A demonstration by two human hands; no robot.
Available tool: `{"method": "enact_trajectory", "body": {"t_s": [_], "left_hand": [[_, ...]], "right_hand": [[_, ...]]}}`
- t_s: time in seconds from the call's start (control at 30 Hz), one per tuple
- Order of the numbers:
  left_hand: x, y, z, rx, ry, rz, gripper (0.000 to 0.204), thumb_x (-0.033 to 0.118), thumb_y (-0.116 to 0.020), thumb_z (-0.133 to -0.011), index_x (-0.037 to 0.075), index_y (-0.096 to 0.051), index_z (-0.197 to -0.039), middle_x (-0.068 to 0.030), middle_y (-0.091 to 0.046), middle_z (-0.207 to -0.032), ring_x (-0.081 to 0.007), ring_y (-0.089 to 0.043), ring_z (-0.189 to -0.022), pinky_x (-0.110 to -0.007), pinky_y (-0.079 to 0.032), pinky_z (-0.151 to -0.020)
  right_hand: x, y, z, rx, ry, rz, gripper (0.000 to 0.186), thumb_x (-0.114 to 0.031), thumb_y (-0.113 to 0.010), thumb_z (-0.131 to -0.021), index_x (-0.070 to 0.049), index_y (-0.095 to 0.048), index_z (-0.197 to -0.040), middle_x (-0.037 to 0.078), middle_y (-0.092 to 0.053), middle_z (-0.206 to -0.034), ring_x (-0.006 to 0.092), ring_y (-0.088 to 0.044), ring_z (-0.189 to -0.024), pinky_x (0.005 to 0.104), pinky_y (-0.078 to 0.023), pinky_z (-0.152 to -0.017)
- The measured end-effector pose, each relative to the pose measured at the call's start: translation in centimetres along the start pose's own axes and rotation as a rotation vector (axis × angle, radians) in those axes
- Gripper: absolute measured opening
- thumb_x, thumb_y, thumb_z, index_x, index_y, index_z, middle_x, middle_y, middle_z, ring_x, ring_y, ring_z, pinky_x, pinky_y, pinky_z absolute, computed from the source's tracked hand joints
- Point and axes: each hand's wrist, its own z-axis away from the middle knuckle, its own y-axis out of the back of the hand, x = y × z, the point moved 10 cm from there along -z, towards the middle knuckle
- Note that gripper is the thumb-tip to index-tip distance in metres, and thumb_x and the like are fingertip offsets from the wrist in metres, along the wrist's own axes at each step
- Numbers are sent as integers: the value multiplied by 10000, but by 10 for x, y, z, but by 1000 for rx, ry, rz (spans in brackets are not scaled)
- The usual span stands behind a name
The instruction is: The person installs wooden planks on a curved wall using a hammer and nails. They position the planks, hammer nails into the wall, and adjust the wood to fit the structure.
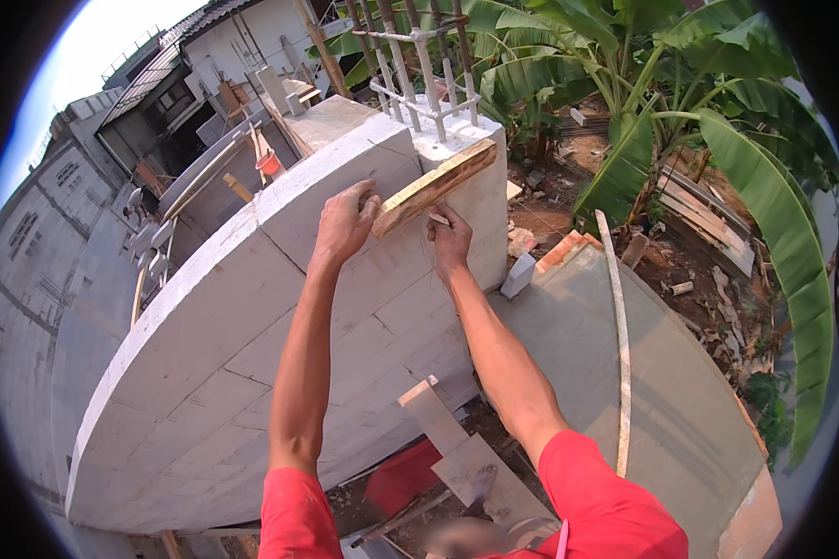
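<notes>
A short wooden board [436, 189] lies slanted across the upper face of a wall of pale lightweight blocks [345, 312], close to a concrete column [485, 210]. My left hand [346, 222] is closed at the board's left end, fingers curled against it near the wall's top edge. Just under the board's middle, my right hand [450, 240] is pinched on a small pale stick-like piece [438, 219], whose exact kind I cannot make out. Its tip is close to the board's lower edge.
Steel reinforcing bars [419, 61] rise from the column. An orange bucket [268, 165] stands behind the wall. A long wooden strip [617, 345] rests on the grey slab [680, 391] at right. Boards [466, 466] lie below me. Banana plants [643, 140] grow beyond.
</notes>
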Motion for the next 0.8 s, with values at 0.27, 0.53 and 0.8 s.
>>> {"method": "enact_trajectory", "body": {"t_s": [0.27, 0.53, 0.8], "left_hand": [[31, -58, -64, -193, 56, -122, 434, 306, -615, -954, -6, -692, -1246, -251, -718, -1158, -415, -679, -1108, -479, -515, -978], [14, -78, -87, -66, 229, 89, 361, 326, -653, -946, 41, -766, -1137, -216, -755, -1052, -346, -728, -997, -429, -540, -915], [51, -53, -63, 242, 129, 108, 253, 287, -720, -892, 88, -813, -1017, -204, -756, -899, -379, -740, -866, -446, -567, -858]], "right_hand": [[-20, 19, -26, 37, 119, 223, 81, -31, -636, -955, 8, -697, -992, -5, -658, -809, 52, -535, -650, 234, -407, -556], [-58, 37, -41, 27, 238, 682, 243, -216, -752, -912, 26, -732, -920, 121, -712, -709, 181, -653, -628, 355, -491, -617], [-92, 29, -61, -213, 374, 856, 204, -192, -764, -916, 5, -739, -962, 99, -691, -725, 149, -599, -642, 330, -475, -615]]}}
